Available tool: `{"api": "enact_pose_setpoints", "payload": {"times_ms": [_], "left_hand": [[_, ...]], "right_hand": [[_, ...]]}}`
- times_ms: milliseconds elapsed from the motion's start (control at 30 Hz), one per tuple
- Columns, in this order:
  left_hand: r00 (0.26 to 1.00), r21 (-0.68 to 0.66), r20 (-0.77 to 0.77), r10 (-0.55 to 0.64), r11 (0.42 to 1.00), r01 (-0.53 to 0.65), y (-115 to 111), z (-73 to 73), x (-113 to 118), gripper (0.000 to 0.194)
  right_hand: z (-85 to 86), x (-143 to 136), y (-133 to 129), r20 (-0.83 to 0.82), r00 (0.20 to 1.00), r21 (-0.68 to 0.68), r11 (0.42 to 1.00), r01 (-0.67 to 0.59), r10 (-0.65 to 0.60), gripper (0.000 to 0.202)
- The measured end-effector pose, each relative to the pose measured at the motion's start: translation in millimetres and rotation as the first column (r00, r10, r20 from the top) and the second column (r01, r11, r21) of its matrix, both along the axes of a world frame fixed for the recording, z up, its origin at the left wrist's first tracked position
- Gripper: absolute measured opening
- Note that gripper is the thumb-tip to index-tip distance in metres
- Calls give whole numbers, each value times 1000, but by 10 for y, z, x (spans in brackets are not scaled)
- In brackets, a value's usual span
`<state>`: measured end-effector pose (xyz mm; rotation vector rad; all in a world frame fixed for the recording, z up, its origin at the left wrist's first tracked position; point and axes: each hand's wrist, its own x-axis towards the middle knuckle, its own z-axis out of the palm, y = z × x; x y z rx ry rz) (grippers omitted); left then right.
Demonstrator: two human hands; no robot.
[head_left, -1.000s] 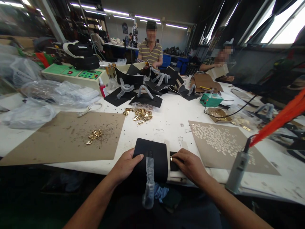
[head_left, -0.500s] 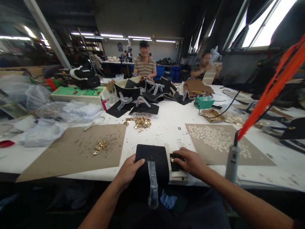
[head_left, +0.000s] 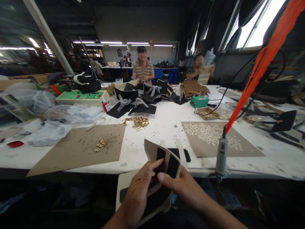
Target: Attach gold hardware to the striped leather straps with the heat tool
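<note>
Near the table's front edge I hold a bag panel [head_left: 175,167], bent so its cream inner side with black patches faces me. My right hand [head_left: 184,187] grips the panel's right edge, thumb on the inner side and fingers behind. My left hand [head_left: 139,189] is closed at the middle of the panel, a finger reaching against a black patch; its other fingers are partly hidden. A small whitish bit shows by the left fingertips, too unclear to name. Behind the panel, a black piece [head_left: 187,155] and a pale strip [head_left: 182,152] lie on the table.
A powered screwdriver [head_left: 221,159] hangs from an orange cord at right. Cardboard sheets bear small gold fittings [head_left: 102,143] and pale washer-like pieces [head_left: 202,135]. Gold plates [head_left: 139,123] and black bag panels [head_left: 143,108] lie farther back. Two co-workers sit across the white table [head_left: 164,124].
The bag panel has turned from its black outer face to its cream inner side and bent. My right hand has left the black piece with the gold fitting and now grips the panel.
</note>
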<state>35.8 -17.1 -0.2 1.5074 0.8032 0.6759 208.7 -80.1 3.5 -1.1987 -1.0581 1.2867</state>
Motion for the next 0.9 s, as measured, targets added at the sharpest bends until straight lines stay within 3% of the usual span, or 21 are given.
{"api": "enact_pose_setpoints", "payload": {"times_ms": [100,167,233,333,400,467,567,667,767,900], "left_hand": [[986,51,-25,-165,985,166,-76,-46,125,48],[980,75,-29,-196,977,198,-69,-119,168,44],[993,199,-74,-89,975,102,-7,-206,187,40],[979,384,-118,169,917,-112,148,-308,248,50],[974,328,-110,199,932,-154,224,-356,338,65],[988,186,-74,137,975,-122,232,-422,439,70],[1000,-60,-22,8,998,-9,127,-628,518,52],[998,-238,-28,-60,970,51,-2,-906,483,43],[998,-286,-61,-20,958,2,-18,-1042,434,43],[989,-115,-135,66,990,-82,208,-892,501,38]], "right_hand": [[-244,100,-29,-163,956,-155,964,218,-242,52],[-366,179,-37,-274,905,-174,942,288,-327,51],[-420,272,-46,-342,865,-167,929,329,-368,52],[-405,425,-49,-321,871,-171,927,334,-372,53],[-390,511,-44,-253,903,-180,934,308,-347,52],[-420,561,-53,-125,938,-199,934,296,-324,50],[-598,564,-134,73,946,-262,910,322,-315,46],[-849,514,-254,96,960,-321,905,279,-262,44],[-954,468,-274,166,952,-311,903,297,-256,40],[-792,497,-20,388,870,-181,901,395,-304,37]]}}
